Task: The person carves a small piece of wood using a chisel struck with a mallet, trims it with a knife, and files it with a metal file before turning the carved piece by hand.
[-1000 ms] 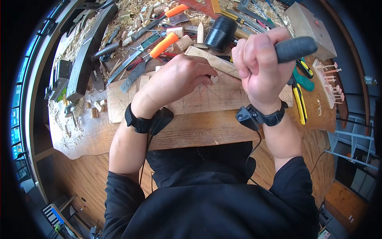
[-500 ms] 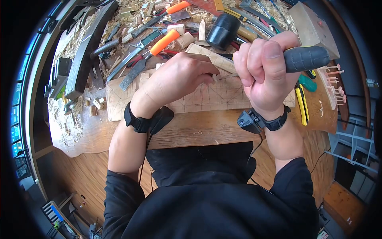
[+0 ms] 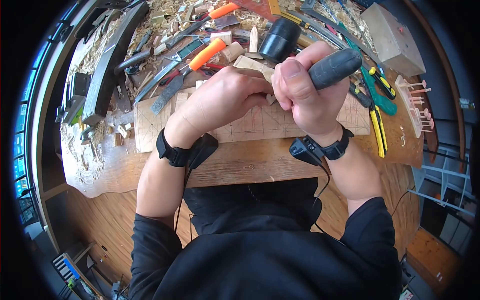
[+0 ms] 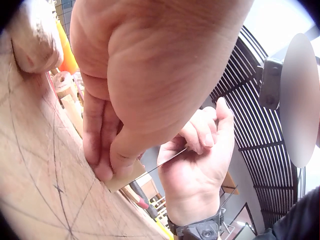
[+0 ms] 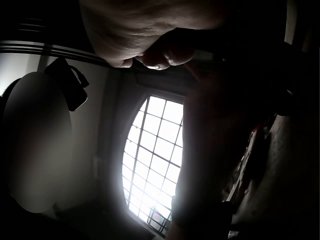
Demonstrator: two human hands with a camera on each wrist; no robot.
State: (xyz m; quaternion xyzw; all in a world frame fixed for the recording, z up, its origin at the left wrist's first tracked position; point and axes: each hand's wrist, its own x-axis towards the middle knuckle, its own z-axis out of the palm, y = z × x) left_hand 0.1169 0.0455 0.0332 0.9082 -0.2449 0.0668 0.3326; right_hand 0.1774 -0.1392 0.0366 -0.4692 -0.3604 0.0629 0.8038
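Note:
My left hand (image 3: 225, 97) pinches a small pale wood piece (image 4: 127, 177) between thumb and fingers, low over a wooden board (image 3: 240, 125) marked with pencil lines. In my right hand (image 3: 315, 95) I grip the dark grey handle (image 3: 336, 69) of a slim tool. Its thin straight metal shaft (image 4: 167, 163) runs from the right fingers to the wood piece in the left wrist view. The exact kind of tool I cannot tell. The right hand is close beside the left fingertips in the head view. The right wrist view is very dark, with the fingers at the top.
Behind the board lie a black mallet head (image 3: 280, 40), an orange-handled chisel (image 3: 207, 54), wood offcuts and shavings. A dark wooden plane (image 3: 112, 65) lies at left. Yellow-handled pliers (image 3: 378, 131) and a rack of pink pegs (image 3: 415, 105) are at right.
My right hand shifted right, away from the left fingers, then came back left, close to them, with the tool handle turning. The left hand stays nearly still, still pinching the wood piece.

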